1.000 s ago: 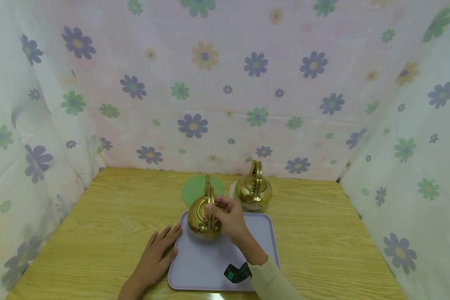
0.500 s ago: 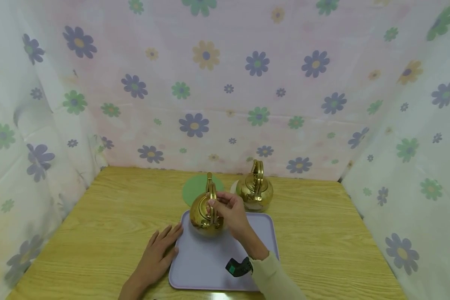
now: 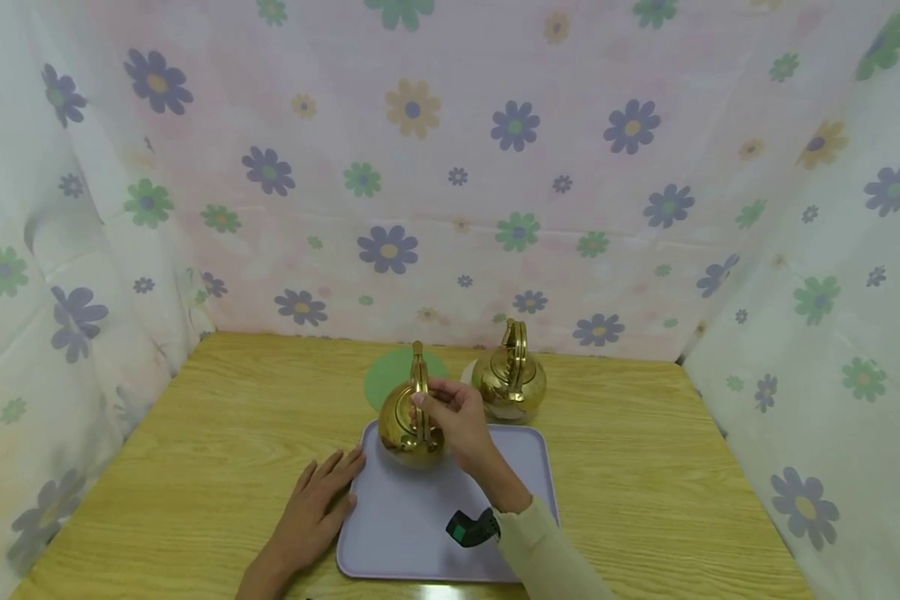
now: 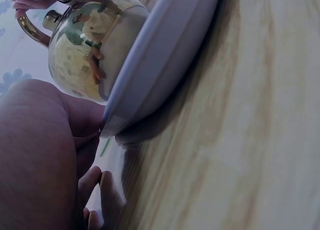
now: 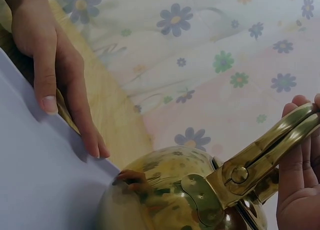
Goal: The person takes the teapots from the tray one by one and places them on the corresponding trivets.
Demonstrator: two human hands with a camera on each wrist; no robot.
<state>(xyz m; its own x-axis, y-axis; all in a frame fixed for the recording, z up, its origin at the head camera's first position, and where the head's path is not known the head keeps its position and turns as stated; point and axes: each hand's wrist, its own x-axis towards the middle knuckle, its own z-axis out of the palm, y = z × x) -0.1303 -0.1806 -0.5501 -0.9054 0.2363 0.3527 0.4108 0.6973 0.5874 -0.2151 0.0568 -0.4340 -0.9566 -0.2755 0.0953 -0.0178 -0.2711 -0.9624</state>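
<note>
A shiny gold kettle (image 3: 408,427) stands tilted over the far left part of a lavender tray (image 3: 412,533); whether its base touches the tray I cannot tell. My right hand (image 3: 444,408) grips the kettle's upright handle (image 3: 418,375), fingers curled round it. The right wrist view shows that handle (image 5: 270,142) in my right hand (image 5: 300,185) above the kettle body (image 5: 165,195). My left hand (image 3: 322,498) lies flat on the table, its fingers straight against the tray's left rim (image 4: 160,55). The kettle (image 4: 82,55) rises beyond that rim.
A second gold kettle (image 3: 510,377) stands on a white coaster just behind the tray's far right corner. A green round mat (image 3: 392,371) lies behind the held kettle. Flowered cloth walls (image 3: 450,167) close in the wooden table (image 3: 630,475) on three sides.
My right hand has carried the kettle a little toward the far edge of the tray and slightly higher. The left hand has stayed flat in place.
</note>
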